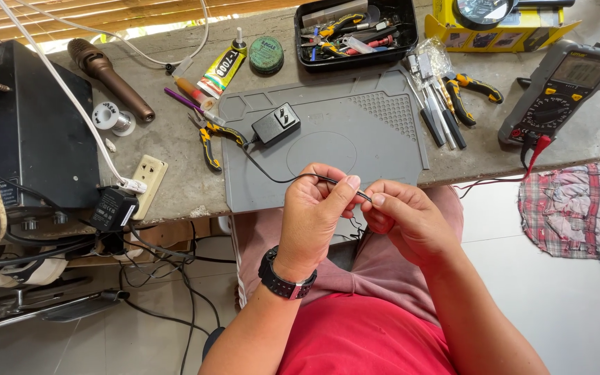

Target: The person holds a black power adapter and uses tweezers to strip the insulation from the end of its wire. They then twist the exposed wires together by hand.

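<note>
- Centrally, thin black cable (pixel 293 179) runs from small black plastic power adapter (pixel 276 123) on grey silicone work mat (pixel 376 132) to both hands, held just above the mat's near edge.
- Left hand (pixel 314 208), black wristwatch on wrist: thumb and forefinger pinched shut on cable.
- Right hand (pixel 407 219): fingertips closed narrowly on cable's free end, just beside the left.
- Judgement: to handle the end well, keep the grips close together, slack toward adapter, so the tip stays steady.
- Yellow-handled pliers (pixel 210 139) lie left of mat; screwdrivers and cutters right.
- Grey-and-orange digital multimeter (pixel 557 90) far right; black plastic tool tray (pixel 355 31) behind mat.
</note>
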